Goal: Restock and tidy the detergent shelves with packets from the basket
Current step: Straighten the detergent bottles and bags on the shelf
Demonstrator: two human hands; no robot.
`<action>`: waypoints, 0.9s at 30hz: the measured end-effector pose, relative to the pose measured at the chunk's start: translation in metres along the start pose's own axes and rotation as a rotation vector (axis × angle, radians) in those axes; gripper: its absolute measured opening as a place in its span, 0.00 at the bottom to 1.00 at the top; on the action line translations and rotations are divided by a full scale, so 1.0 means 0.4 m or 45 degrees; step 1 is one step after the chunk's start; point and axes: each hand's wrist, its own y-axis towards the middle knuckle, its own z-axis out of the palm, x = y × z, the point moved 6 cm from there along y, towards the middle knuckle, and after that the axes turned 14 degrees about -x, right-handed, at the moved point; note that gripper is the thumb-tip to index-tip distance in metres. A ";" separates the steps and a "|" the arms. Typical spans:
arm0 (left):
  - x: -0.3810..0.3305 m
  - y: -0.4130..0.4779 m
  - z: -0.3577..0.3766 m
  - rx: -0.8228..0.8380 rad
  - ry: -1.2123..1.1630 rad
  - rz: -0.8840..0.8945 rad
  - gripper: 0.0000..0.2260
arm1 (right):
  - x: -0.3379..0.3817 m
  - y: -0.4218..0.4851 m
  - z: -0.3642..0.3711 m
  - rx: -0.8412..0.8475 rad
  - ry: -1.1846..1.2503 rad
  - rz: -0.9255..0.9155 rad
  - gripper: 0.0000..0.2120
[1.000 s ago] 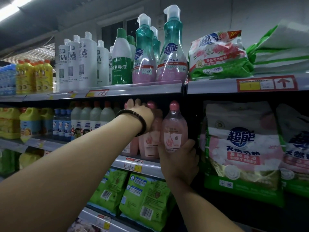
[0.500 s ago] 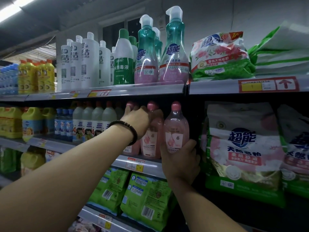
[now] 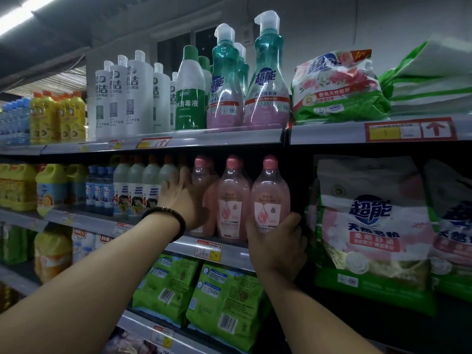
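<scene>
On the middle shelf (image 3: 229, 247), at about 12 o'clock from the person, stand pink bottles. The right hand (image 3: 277, 247) wraps the bottom of the right bottle (image 3: 270, 198). The left hand (image 3: 182, 198) curls round the left bottle (image 3: 200, 175) (partly hidden). They look smooth, slippery and heavy, so hold them low. No basket shows.

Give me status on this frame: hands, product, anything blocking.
Left hand on leftmost pink bottle, grip not clear. Right hand wrapped round base of rightmost pink bottle on middle shelf. No basket in view. Nothing blocking.
</scene>
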 end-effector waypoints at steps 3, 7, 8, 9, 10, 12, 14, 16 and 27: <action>0.002 -0.002 -0.004 -0.043 -0.028 -0.025 0.33 | -0.001 0.002 -0.001 -0.003 0.002 0.005 0.40; 0.018 -0.009 -0.008 -0.118 -0.105 -0.099 0.23 | 0.003 0.002 -0.004 -0.001 0.009 0.011 0.40; 0.020 -0.012 -0.007 -0.126 -0.170 -0.134 0.22 | 0.003 0.002 -0.003 0.001 0.007 0.013 0.40; 0.021 -0.018 -0.006 -0.140 -0.255 -0.178 0.21 | 0.002 0.002 -0.003 0.003 0.004 0.013 0.40; 0.021 -0.024 -0.005 -0.159 -0.337 -0.228 0.22 | 0.001 0.002 -0.002 0.005 0.000 0.011 0.41; 0.019 -0.033 0.000 -0.209 -0.461 -0.324 0.24 | -0.001 0.000 -0.001 0.005 0.000 0.005 0.41; 0.017 -0.040 0.012 -0.254 -0.588 -0.415 0.27 | -0.002 0.000 0.001 0.001 0.007 0.000 0.40; 0.017 -0.043 0.027 -0.282 -0.736 -0.494 0.28 | -0.002 0.001 0.003 -0.002 0.012 0.001 0.40; 0.122 -0.030 0.184 0.099 -1.694 -0.967 0.25 | -0.002 0.001 0.005 0.022 0.017 0.015 0.40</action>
